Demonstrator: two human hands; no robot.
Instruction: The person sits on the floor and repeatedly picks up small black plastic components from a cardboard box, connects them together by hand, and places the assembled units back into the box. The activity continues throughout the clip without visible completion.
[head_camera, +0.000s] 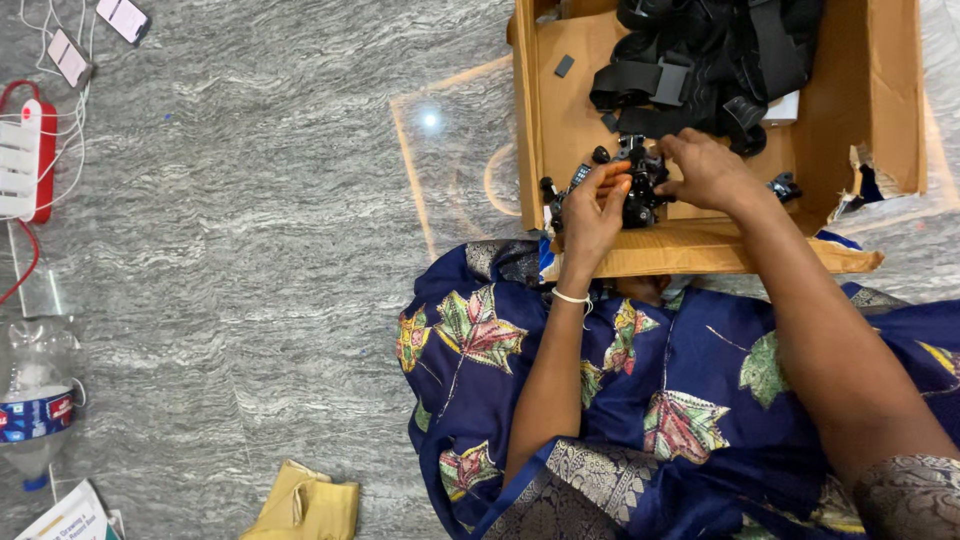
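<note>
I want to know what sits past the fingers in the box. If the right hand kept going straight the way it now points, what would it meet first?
The right hand points left, fingertips already on the small black device. Straight on, it would probably meet the left hand gripping that device from the other side, though depth is hard to judge.

One view only — a head-worn camera looking almost straight down over the person's lap to the floor (250, 250). The wearer sits at the lower right edge of the frame; both forearms run from there up toward the top centre, so the lens faces forward and down, away from the body. Range is close — arm's length: the left hand (592, 215) and right hand (705, 172) sit in the upper middle, over an open box (890, 90) cut by the top edge. The left half of the frame takes in bare floor out to a power strip (20, 160) at the edge.
</note>
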